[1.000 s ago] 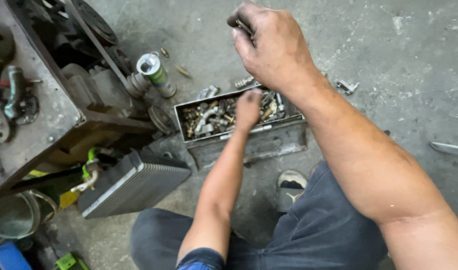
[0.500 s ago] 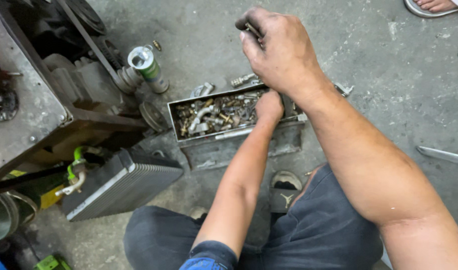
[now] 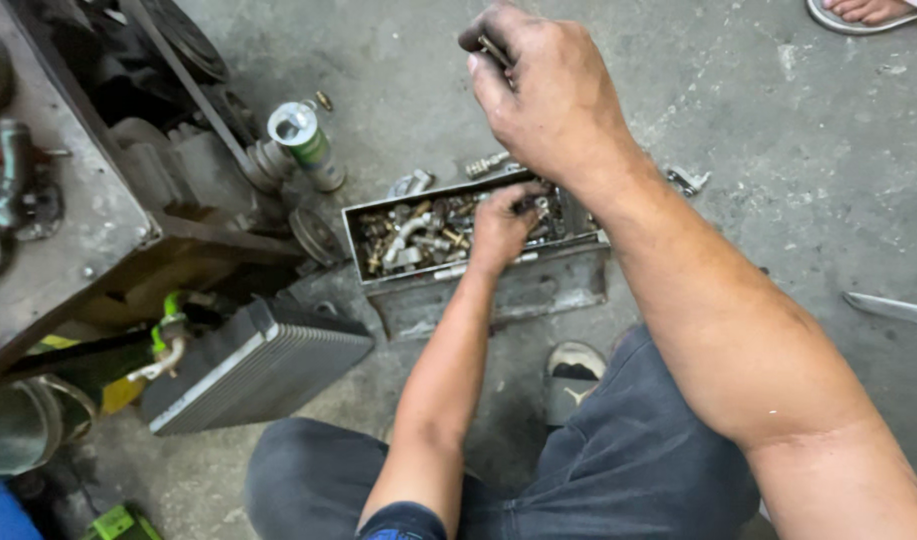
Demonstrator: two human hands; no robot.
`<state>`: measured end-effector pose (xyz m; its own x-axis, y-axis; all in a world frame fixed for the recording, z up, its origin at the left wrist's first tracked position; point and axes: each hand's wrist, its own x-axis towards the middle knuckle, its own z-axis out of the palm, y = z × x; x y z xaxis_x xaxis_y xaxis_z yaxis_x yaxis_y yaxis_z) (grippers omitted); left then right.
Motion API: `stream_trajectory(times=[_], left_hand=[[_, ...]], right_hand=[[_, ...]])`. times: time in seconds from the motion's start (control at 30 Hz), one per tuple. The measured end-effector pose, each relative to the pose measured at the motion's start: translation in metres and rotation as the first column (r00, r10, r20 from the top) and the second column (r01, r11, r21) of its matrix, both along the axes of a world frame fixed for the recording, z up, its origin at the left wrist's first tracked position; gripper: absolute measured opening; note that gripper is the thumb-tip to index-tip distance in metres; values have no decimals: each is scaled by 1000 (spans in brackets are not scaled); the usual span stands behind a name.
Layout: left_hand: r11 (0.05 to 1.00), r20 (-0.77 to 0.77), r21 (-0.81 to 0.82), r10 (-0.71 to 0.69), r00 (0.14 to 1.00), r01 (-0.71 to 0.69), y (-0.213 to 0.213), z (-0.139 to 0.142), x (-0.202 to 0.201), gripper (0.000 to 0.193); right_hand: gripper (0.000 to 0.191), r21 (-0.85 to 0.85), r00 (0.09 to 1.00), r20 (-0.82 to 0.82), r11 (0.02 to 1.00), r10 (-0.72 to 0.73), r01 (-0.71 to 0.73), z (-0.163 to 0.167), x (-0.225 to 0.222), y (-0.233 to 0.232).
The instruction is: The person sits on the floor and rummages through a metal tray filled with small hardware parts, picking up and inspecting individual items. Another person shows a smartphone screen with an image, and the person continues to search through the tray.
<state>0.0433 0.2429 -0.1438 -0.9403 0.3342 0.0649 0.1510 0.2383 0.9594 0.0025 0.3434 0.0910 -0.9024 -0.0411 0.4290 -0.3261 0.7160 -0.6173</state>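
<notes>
The left hand (image 3: 498, 225) dug, fingers curled, among fittings (image 3: 418, 230) in the metal box (image 3: 478, 290) on the floor. The right hand (image 3: 553, 95), raised above the box, pinched a small metal part (image 3: 493, 50).

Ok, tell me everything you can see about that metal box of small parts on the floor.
The metal box is a shallow, grey, rectangular tray with worn, grimy walls. It sits level on the concrete floor, apparently on a flat metal piece. It is heaped with small fittings in brass and silver tones. The left hand reaches into its right half, fingers among the parts. A few loose fittings lie just behind it.
</notes>
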Motion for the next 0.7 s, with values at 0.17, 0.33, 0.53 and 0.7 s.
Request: stream_trajectory(times=[0.17,0.33,0.53,0.7], left_hand=[[937,35,-349,-21,999,32,-54,22,-22,35],[492,-193,-855,-15,981,-161,-69,17,-39,19],[660,-94,-744,-253,963,101,13,-10,-13,37],[615,-48,-786,-156,987,59,29,-18,-9,26]], right_hand=[[16,-7,1000,-30,1000,-4,4,5,6,-3],[18,-19,999,-44,1000,-7,6,3,7,-1],[18,43,1000,-28,999,13,-11,-8,4,3],[17,7,999,45,1000,12,-13,-16,4,12]])
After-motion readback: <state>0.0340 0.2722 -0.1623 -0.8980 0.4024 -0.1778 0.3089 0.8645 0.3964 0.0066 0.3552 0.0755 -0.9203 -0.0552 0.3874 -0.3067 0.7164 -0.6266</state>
